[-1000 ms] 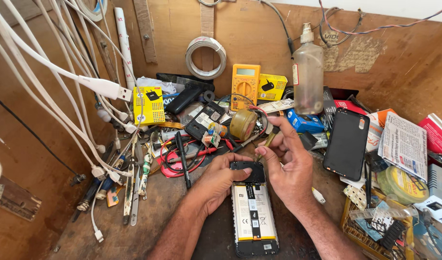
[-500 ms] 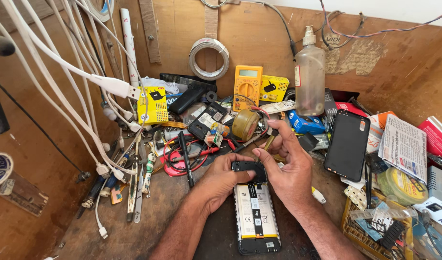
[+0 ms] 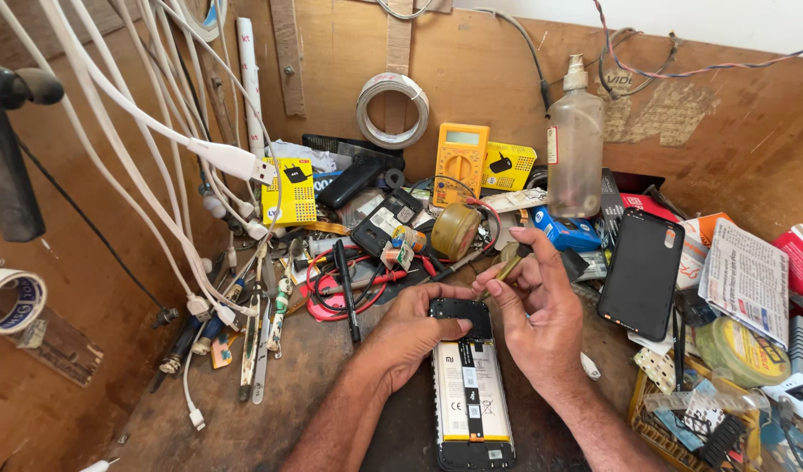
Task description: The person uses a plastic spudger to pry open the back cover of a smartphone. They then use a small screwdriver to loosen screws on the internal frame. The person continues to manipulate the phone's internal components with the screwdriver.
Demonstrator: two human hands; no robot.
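Left hand (image 3: 414, 328) grips the opened phone (image 3: 469, 385); right hand (image 3: 532, 315) pinches a small, indistinct part (image 3: 509, 265). Clutter crowds the bench (image 3: 279, 411) far and right; the phone's near end is cut off.

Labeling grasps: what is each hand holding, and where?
Left hand grips the opened back-less phone at its upper left edge; right hand pinches a small brass-coloured strip.

Worktop (image 3: 314, 385): worn brown wood, walled by boards at back and left.
Centre: opened phone (image 3: 471, 385) lying back up, battery exposed.
Right: black phone cover (image 3: 642, 273), printed leaflet (image 3: 749, 280), roll of green tape (image 3: 735, 350).
Back: yellow multimeter (image 3: 460, 162), clear plastic bottle (image 3: 575, 144), yellow box (image 3: 289, 190).
Left: white cables (image 3: 200, 306), screwdrivers (image 3: 260, 350).
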